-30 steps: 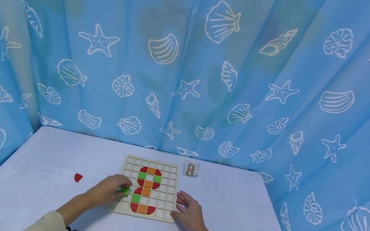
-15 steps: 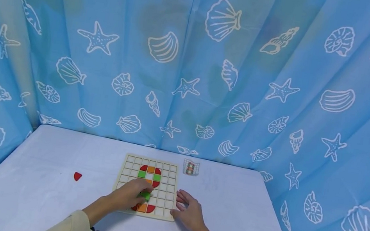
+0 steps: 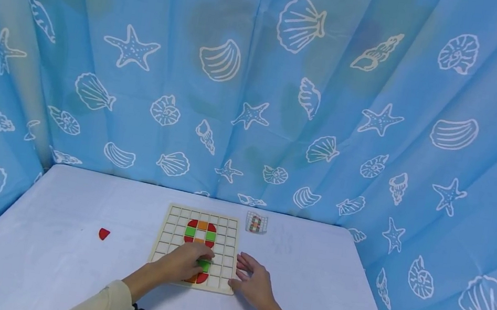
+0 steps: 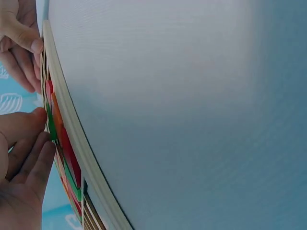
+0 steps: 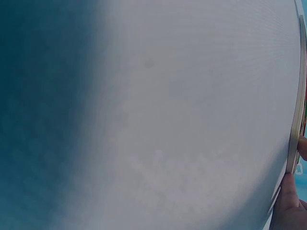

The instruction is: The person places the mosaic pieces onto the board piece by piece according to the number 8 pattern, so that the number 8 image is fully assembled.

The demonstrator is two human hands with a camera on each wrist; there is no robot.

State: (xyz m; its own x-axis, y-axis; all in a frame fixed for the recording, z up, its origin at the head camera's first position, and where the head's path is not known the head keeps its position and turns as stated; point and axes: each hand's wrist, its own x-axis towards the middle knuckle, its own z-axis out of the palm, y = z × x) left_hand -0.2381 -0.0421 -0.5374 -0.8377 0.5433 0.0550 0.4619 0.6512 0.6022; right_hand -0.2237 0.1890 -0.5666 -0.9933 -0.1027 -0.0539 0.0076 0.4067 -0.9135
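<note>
With thumb and fingertips, my left hand (image 3: 181, 263) pinches a green square tile (image 3: 204, 265) at the lower right of the tile pattern on the pale grid board (image 3: 229, 247). In the left wrist view the green tile (image 4: 51, 125) is tilted between the fingertips, right at the grid. Red, orange and green tiles form the pattern, its lower middle hidden by that hand. My right hand (image 3: 256, 285) grips the board's right rim, thumb on top and fingers along the side; the right wrist view shows fingertips at the board's edge (image 5: 298, 115).
A red quarter-round tile (image 3: 104, 234) lies alone on the white tablecloth (image 3: 49, 249), left of the board. Beyond the board's far right corner is a small card with a coloured grid picture (image 3: 256, 223). A blue shell-print curtain (image 3: 257, 92) surrounds the table.
My left hand has moved right across the board with the green tile, from the left columns to the pattern's lower right. The right hand has stayed at the board's edge.
</note>
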